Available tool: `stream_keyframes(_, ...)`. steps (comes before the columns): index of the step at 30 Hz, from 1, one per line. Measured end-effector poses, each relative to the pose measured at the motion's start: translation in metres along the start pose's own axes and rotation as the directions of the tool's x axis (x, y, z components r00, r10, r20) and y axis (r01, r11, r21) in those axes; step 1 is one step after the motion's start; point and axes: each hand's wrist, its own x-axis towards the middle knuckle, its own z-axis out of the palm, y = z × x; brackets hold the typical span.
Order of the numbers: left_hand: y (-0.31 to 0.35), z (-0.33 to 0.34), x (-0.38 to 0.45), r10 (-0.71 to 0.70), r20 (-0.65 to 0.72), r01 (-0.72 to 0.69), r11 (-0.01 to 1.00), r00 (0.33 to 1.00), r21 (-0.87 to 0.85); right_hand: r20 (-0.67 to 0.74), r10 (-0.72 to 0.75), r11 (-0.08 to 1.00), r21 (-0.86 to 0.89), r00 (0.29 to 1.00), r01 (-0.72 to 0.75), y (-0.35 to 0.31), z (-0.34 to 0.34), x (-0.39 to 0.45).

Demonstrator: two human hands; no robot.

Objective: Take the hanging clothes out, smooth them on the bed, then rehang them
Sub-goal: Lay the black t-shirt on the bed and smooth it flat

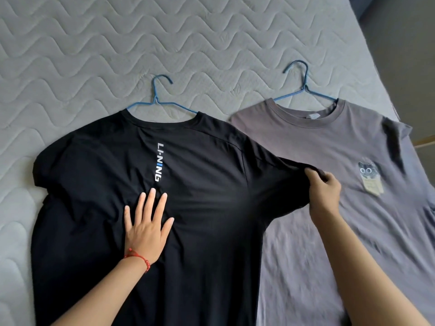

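In the head view, the black T-shirt (pixel 146 231) lies under the left hand (pixel 147 228), which is pressed flat on its chest, fingers straight and spread. Its sleeve hem is pinched by the right hand (pixel 323 191) and drawn outward over the grey T-shirt (pixel 329 208); the fingertips are partly hidden, so the pinch is judged probable. The grey shirt could be rumpled by the dragged sleeve. The collar and blue hanger (pixel 160 100) point away beyond the fingertips; the long axis runs toward the person on the quilted mattress (pixel 70 55).
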Motion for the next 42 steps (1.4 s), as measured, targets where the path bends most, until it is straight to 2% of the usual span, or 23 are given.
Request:
stream_keyframes(4, 0.001, 0.000, 0.000, -0.006, 0.004, 0.006, 1.000, 1.000, 0.017, 0.179, 0.214, 0.976, -0.083, 0.960, -0.201, 0.020, -0.005, -0.002)
stream_keyframes(7, 0.002, 0.001, 0.000, -0.012, 0.007, 0.011, 1.000, 1.000, 0.028, 0.388, 0.274, 0.960, -0.061, 0.880, -0.272, 0.020, -0.016, -0.008)
stream_keyframes(10, 0.001, 0.001, 0.001, -0.010, 0.008, 0.010, 0.999, 1.000, 0.030, 0.517, 0.263, 0.963, -0.194, 0.815, -0.187, 0.014, -0.027, -0.015)
stream_keyframes(12, 0.000, 0.001, 0.001, -0.006, 0.010, 0.006, 1.000, 1.000, 0.029, 0.527, 0.232, 0.955, -0.282, 0.818, -0.089, 0.002, -0.038, -0.019)
stream_keyframes(14, -0.001, 0.001, 0.000, -0.005, 0.005, 0.005, 0.999, 1.000, 0.033, 0.522, 0.200, 0.973, -0.208, 0.829, -0.103, -0.010, -0.051, -0.016)
stream_keyframes(16, -0.001, 0.001, 0.001, -0.005, 0.008, 0.005, 0.999, 1.000, 0.032, 0.415, 0.129, 0.992, -0.064, 0.901, -0.113, -0.016, -0.057, -0.014)
stream_keyframes(18, -0.001, 0.001, 0.001, -0.002, 0.012, 0.002, 1.000, 1.000, 0.029, 0.185, 0.072, 0.995, -0.086, 0.980, -0.057, -0.008, -0.056, -0.009)
stream_keyframes(20, -0.001, 0.001, 0.001, -0.004, 0.018, 0.003, 1.000, 1.000, 0.028, 0.068, 0.093, 0.988, -0.126, 0.993, -0.084, 0.007, -0.052, -0.006)
stream_keyframes(23, -0.002, 0.001, 0.001, 0.005, 0.012, -0.005, 1.000, 1.000, 0.024, 0.037, 0.199, 0.966, -0.173, 0.979, -0.190, 0.030, -0.044, -0.014)
stream_keyframes(26, -0.002, 0.002, 0.002, 0.006, 0.004, -0.006, 1.000, 1.000, 0.020, -0.031, 0.219, 0.942, -0.253, 0.975, -0.219, 0.037, -0.031, -0.026)
stream_keyframes(29, -0.003, 0.003, 0.001, 0.012, 0.012, -0.012, 1.000, 1.000, 0.019, 0.061, 0.291, 0.916, -0.306, 0.955, -0.260, 0.034, -0.019, -0.034)
stream_keyframes(31, -0.004, 0.003, 0.001, 0.013, 0.013, -0.013, 1.000, 1.000, 0.019, 0.126, 0.321, 0.925, -0.256, 0.939, -0.282, 0.029, -0.018, -0.038)
stream_keyframes(32, -0.005, 0.003, 0.000, 0.012, 0.015, -0.012, 1.000, 1.000, 0.016, 0.110, 0.308, 0.939, -0.198, 0.945, -0.282, 0.028, -0.019, -0.039)
stream_keyframes(34, -0.004, 0.002, 0.001, 0.016, 0.007, -0.016, 1.000, 1.000, 0.006, -0.005, 0.280, 0.959, -0.044, 0.960, -0.280, 0.028, -0.026, -0.038)
stream_keyframes(36, -0.006, 0.001, 0.000, 0.008, 0.022, -0.008, 1.000, 1.000, 0.005, -0.122, 0.302, 0.953, 0.037, 0.945, -0.300, 0.031, -0.036, -0.037)
stream_keyframes(38, -0.008, 0.002, 0.000, 0.024, 0.016, -0.024, 1.000, 1.000, 0.003, -0.258, 0.286, 0.938, -0.124, 0.923, -0.325, 0.036, -0.045, -0.040)
stream_keyframes(40, -0.010, -0.002, -0.001, 0.063, 0.020, -0.063, 0.998, 0.998, -0.010, -0.376, 0.157, 0.861, -0.401, 0.913, -0.313, 0.037, -0.045, -0.051)
stream_keyframes(42, -0.010, -0.008, -0.001, 0.094, 0.018, -0.093, 0.993, 0.995, -0.076, -0.337, -0.053, 0.782, -0.599, 0.940, -0.170, 0.035, -0.030, -0.070)
